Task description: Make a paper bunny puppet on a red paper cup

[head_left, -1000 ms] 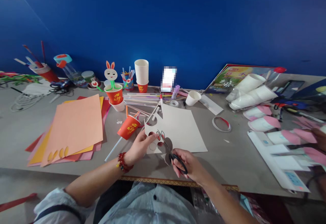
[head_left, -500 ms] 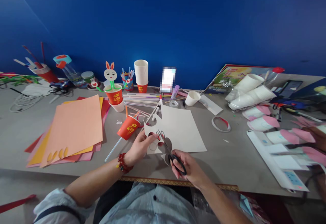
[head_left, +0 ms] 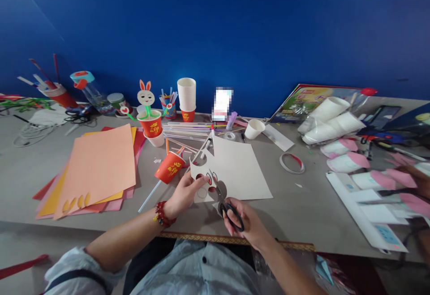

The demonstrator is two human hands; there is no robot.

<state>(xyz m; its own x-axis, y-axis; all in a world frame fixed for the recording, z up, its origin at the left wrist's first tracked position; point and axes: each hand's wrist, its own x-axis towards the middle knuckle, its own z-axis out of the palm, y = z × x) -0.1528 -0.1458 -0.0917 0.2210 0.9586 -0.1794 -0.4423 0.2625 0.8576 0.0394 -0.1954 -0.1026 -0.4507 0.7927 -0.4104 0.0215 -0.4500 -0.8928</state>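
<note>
My left hand (head_left: 183, 194) pinches a piece of white paper (head_left: 203, 199) with red shapes and a pencilled circle drawn on it; a curved bite is cut from its top edge. In my right hand (head_left: 250, 224) are black-handled scissors (head_left: 231, 214), fingers in the loops. Their blades lie at the paper beside the red-outlined ear shapes (head_left: 215, 177). Behind the piece lies a larger white sheet (head_left: 243, 165). An orange-red paper cup (head_left: 169, 168) rests on its side left of the paper, a pale straw (head_left: 149, 196) sticking out.
Coloured paper sheets (head_left: 101, 165) are stacked at left. A rabbit-faced cup figure (head_left: 145, 97), stacked white cups (head_left: 187, 93) and straws (head_left: 188, 129) stand or lie at the back. A tape roll (head_left: 292, 163) and pink-and-white cups (head_left: 347, 162) lie at right, near another person's hand (head_left: 416, 181).
The scissors' handles have shifted slightly left and spread a little apart, with my right hand. My left hand and the paper piece have hardly moved.
</note>
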